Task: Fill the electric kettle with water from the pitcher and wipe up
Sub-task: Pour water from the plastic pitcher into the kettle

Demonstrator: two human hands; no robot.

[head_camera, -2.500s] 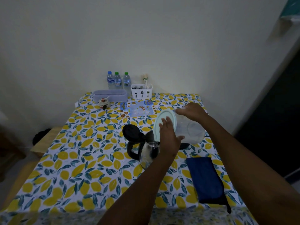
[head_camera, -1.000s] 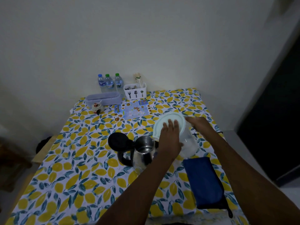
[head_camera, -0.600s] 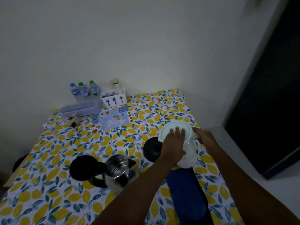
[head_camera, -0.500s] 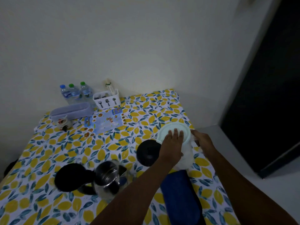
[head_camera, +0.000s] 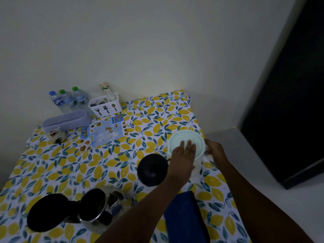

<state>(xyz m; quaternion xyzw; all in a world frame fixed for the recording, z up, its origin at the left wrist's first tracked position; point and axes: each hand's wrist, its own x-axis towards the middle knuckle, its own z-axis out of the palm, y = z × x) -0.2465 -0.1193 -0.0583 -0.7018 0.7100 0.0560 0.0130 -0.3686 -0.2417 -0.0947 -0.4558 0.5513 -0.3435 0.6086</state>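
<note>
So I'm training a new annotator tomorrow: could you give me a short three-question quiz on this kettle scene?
1. True or false: the kettle has its lid open.
2. What does the left hand rest on: A the pitcher lid, B the blue cloth, C the kettle base?
3. How many water bottles stand by the wall?

Key: 1 true; 2 A; 3 three.

No legible words or numbers anywhere. White cutlery caddy (head_camera: 105, 106) carries three black pictograms: fork, spatula, spoon. Water bottles (head_camera: 68, 99) have blue labels, print too small to read. Blue printed sheet (head_camera: 103, 130) shows pictures only (any lettering blurred).
</note>
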